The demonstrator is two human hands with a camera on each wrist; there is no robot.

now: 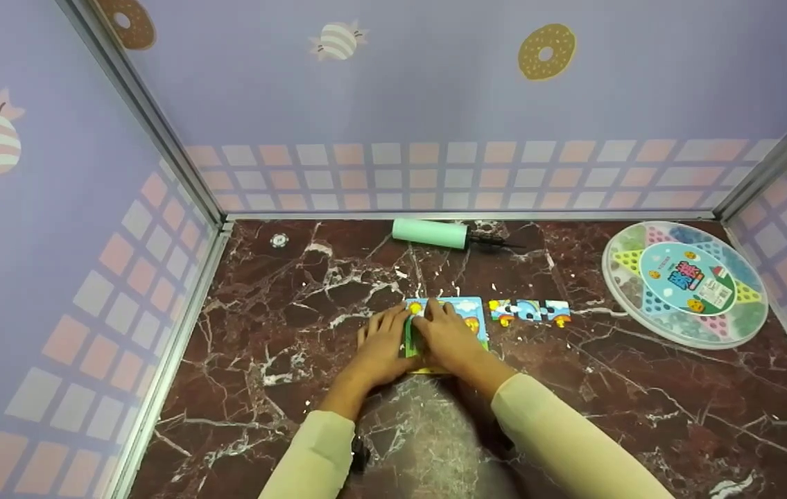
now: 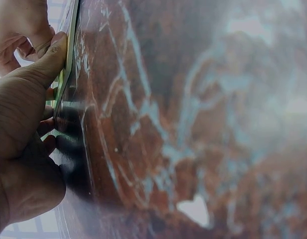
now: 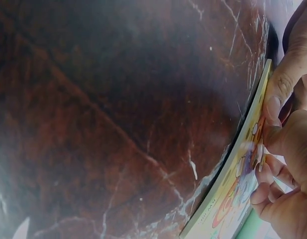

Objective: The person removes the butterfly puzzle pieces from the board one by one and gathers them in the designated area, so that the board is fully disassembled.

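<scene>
A colourful jigsaw puzzle board [image 1: 471,305] with a sky-and-sun picture lies flat on the dark marbled table. My left hand [image 1: 381,350] holds the board at its near left corner, its thumb [image 2: 56,52] on the near edge in the left wrist view. Over the board's middle, my right hand [image 1: 454,339] bends its fingers down. In the right wrist view those fingertips pinch a small, thin puzzle piece [image 3: 262,160], seen nearly edge-on. Both hands cover much of the board's left half in the head view. Just right of the board lie several loose puzzle pieces [image 1: 529,310] in a row.
Behind the board, a mint-green hand pump [image 1: 429,233] with a black end lies near the back wall. A round, clear-lidded board game box [image 1: 686,284] sits at the right. A small round chip [image 1: 279,240] is at the back left. Patterned walls [image 1: 393,104] enclose the table.
</scene>
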